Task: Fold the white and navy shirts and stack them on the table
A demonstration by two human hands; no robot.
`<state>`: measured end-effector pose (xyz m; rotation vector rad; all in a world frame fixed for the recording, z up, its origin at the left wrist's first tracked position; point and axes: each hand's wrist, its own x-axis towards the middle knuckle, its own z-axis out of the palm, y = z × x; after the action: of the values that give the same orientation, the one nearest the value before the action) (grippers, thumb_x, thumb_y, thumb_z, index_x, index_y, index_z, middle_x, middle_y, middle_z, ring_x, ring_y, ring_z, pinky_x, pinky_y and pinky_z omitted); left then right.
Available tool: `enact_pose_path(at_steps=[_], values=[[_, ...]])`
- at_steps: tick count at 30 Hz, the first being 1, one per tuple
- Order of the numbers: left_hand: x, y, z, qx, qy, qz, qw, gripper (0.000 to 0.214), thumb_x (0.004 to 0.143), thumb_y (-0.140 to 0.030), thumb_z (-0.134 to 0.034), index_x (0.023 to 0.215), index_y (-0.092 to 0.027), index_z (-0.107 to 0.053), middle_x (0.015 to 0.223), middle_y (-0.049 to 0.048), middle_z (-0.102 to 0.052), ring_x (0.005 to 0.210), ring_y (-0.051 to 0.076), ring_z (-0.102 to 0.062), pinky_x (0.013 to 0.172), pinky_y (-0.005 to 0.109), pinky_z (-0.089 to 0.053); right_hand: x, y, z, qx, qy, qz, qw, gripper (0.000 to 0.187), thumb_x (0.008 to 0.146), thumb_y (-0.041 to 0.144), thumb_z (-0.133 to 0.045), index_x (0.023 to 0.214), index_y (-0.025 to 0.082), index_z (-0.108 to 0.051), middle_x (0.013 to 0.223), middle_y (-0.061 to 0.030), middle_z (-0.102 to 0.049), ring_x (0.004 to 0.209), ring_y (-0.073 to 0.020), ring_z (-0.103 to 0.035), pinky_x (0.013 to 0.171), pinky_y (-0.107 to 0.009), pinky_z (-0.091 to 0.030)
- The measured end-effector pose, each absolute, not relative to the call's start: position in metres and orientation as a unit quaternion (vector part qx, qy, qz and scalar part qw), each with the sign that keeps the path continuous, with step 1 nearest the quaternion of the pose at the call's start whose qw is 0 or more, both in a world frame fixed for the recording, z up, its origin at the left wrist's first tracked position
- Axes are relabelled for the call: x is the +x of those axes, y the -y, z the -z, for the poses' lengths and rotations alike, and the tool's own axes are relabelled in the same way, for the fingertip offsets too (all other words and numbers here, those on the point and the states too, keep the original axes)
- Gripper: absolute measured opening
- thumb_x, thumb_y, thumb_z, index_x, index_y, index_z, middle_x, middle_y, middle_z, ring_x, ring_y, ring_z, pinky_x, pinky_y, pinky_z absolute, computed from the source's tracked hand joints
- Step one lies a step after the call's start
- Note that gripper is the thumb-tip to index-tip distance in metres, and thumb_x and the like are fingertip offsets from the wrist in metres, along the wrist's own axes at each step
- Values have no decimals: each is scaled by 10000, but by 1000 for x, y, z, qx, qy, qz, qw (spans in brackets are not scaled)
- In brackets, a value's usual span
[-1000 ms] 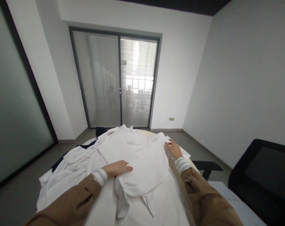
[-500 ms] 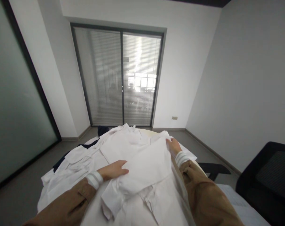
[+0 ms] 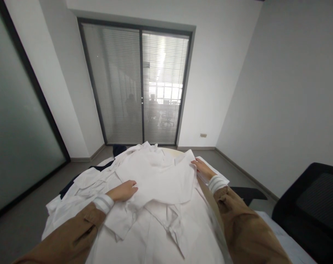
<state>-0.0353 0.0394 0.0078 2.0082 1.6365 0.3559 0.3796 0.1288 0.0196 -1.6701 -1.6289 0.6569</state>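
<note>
A white shirt (image 3: 163,183) is spread across the heap in front of me, its near edge raised in a loose curve. My left hand (image 3: 122,191) is closed on its left side, thumb over the cloth and the other fingers partly hidden. At the far right corner, my right hand (image 3: 202,168) pinches the shirt's edge. Beneath it lies more white cloth (image 3: 133,238), with crumpled folds below the raised edge. Whether this is part of the same shirt I cannot tell.
Piled white garments (image 3: 86,187) cover the left of the round table (image 3: 170,150), with dark navy cloth (image 3: 119,149) at its far left edge. A black mesh office chair (image 3: 311,209) stands at the right, pale blue cloth (image 3: 278,234) beside it. Glass doors (image 3: 139,88) are beyond.
My left hand has moved left with the cloth. The shirt's near edge has shifted away from me, and my right hand has moved slightly left, still holding the corner.
</note>
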Motion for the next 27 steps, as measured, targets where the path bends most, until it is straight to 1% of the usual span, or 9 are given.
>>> enact_pose_path(at_steps=[3,5,8,10,12,15,20,23,27], values=[[-34,-39,-2,752,-603,-107,244,270,824,-275,-502,965,-132,-683,1109,149,-714,1065,257,-654,937,308,-447,386,-116,-22,-657,628,-218,356,507,842,238,-467,1339,140,-472,1190,-118,-644,907,-177,-646,804,-275,-482],[-31,-38,0,755,-607,-91,231,284,845,-283,-494,980,-116,-680,1101,166,-711,1048,264,-660,923,315,-453,392,-105,-24,-679,627,-164,344,512,799,202,-510,1307,144,-488,1157,-114,-640,905,-186,-621,836,-296,-447],[-26,-37,3,755,-618,-75,205,315,861,-304,-504,1042,-105,-669,1143,185,-693,1078,279,-648,933,329,-448,398,-84,-23,-687,674,-100,251,295,791,199,-531,1069,163,-622,965,-86,-683,847,-196,-608,793,-298,-422],[-22,-37,4,754,-627,-68,187,346,872,-313,-503,1107,-105,-650,1181,190,-676,1118,288,-630,948,342,-440,398,-68,-20,-664,717,-103,188,150,780,199,-564,890,187,-665,857,-52,-698,790,-182,-614,749,-275,-418],[-18,-36,4,751,-635,-59,172,368,885,-333,-496,1142,-110,-636,1178,188,-677,1119,299,-628,945,361,-443,395,-53,-14,-642,739,-119,165,69,750,203,-625,800,200,-673,813,-29,-702,761,-173,-622,719,-260,-414],[-13,-35,6,747,-644,-47,156,374,894,-363,-494,1145,-124,-634,1179,179,-677,1121,305,-627,941,376,-447,384,-34,-4,-637,752,-97,138,61,762,249,-659,804,205,-669,832,-39,-701,785,-194,-633,688,-267,-394],[-9,-32,7,740,-658,-35,137,390,905,-387,-474,1158,-135,-629,1184,179,-673,1141,306,-618,942,383,-450,371,-18,7,-652,753,34,77,144,901,266,-511,885,220,-646,931,-70,-689,808,-203,-644,657,-271,-367],[-8,-31,7,734,-665,-33,131,395,905,-391,-465,1156,-135,-630,1181,184,-673,1143,304,-618,938,382,-453,379,-14,8,-674,730,61,94,137,904,257,-491,913,211,-620,929,-77,-692,770,-203,-646,636,-271,-354],[-6,-30,6,728,-672,-34,132,384,889,-390,-470,1130,-146,-640,1176,184,-676,1120,310,-629,917,391,-462,399,-11,11,-729,645,27,229,183,877,275,-486,1009,200,-589,787,-46,-679,686,-192,-626,606,-260,-349]])
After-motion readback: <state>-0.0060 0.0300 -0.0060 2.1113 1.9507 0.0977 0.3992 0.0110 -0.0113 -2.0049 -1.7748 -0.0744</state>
